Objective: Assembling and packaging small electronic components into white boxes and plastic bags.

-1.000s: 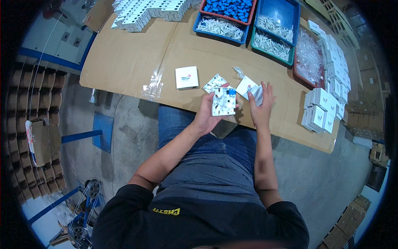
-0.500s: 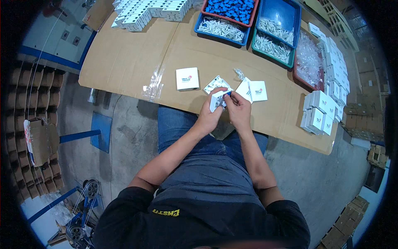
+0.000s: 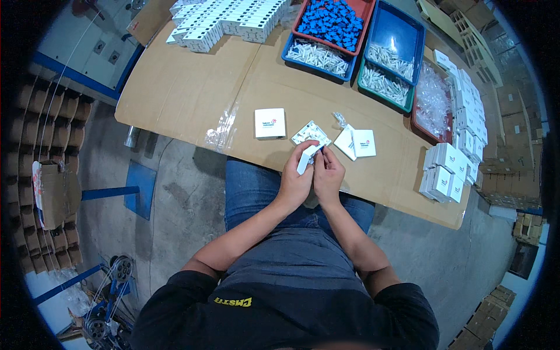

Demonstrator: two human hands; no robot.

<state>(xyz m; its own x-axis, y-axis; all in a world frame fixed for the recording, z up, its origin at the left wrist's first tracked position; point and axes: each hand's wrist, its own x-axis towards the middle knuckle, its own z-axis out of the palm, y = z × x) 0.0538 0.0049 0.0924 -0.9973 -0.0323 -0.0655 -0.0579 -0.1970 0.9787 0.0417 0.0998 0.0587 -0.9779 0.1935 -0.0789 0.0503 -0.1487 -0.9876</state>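
Note:
My left hand [image 3: 296, 179] is closed round a white square plastic housing [image 3: 307, 158], tilted up on edge just in front of the table. Against its right side my right hand [image 3: 329, 177] is closed, fingertips pinched at a small blue part [image 3: 322, 150], mostly hidden. Just beyond my hands lies an open white housing [image 3: 310, 132] with small parts inside. Right of it, two flat white square covers [image 3: 364, 143] overlap, and a small clear plastic bag [image 3: 339, 119] lies behind them. A closed white square box [image 3: 269, 123] sits to the left.
Trays stand at the back: a red tray of blue parts [image 3: 328, 23], blue [image 3: 318, 57] and green [image 3: 383, 87] trays of white pieces, and a red tray of clear bags [image 3: 433, 96]. White boxes are stacked back left [image 3: 233, 20] and at right [image 3: 446, 169]. Cardboard [image 3: 175, 99] covers the table.
The housing in my hands has turned, so its inside is less visible and its plain white side faces me more. My right hand has moved in closer to my left. The view has shifted slightly.

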